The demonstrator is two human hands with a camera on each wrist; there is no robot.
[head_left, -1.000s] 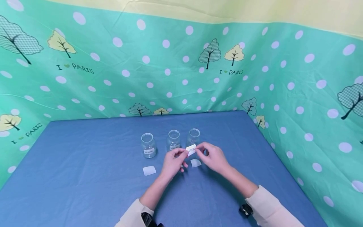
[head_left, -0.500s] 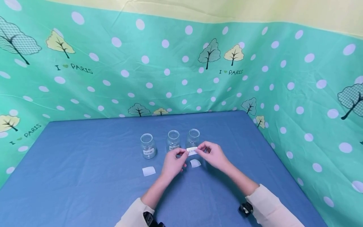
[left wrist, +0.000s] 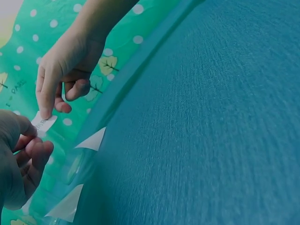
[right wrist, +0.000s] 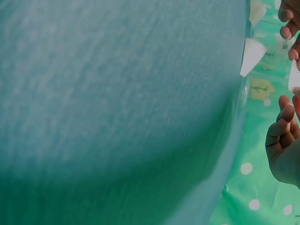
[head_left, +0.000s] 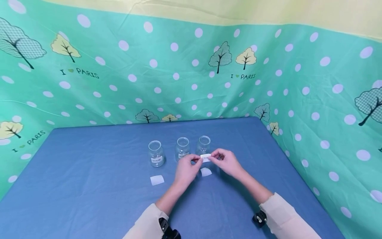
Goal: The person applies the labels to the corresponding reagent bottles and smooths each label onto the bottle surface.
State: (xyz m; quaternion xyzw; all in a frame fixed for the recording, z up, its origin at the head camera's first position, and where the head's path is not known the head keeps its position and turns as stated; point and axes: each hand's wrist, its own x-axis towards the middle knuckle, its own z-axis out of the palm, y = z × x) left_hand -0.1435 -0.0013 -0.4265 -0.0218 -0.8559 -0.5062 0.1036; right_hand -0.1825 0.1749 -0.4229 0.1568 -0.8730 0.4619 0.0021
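Note:
Both hands hold a small white label (head_left: pixel 205 157) with dark writing, stretched between them in front of the right glass jar (head_left: pixel 204 142). My left hand (head_left: pixel 185 171) pinches its left end between thumb and finger. Its right end is pinched by my right hand (head_left: pixel 227 163). In the left wrist view the same label (left wrist: pixel 44 123) spans the fingertips. Whether it touches the jar cannot be told. The middle jar (head_left: pixel 182 145) and the left jar (head_left: pixel 155 151) each bear a similar white label; my left hand partly covers the middle one.
Two pieces of white paper lie on the blue tablecloth (head_left: pixel 98 186): one paper (head_left: pixel 157 180) before the left jar, another paper (head_left: pixel 206 172) just below the held label. A green dotted curtain (head_left: pixel 167 69) stands behind the table and along its right side.
The label has gone from tilted to nearly level and shifted slightly right. My left hand has moved a little right with it; the right hand has shifted only slightly. The jars stay put.

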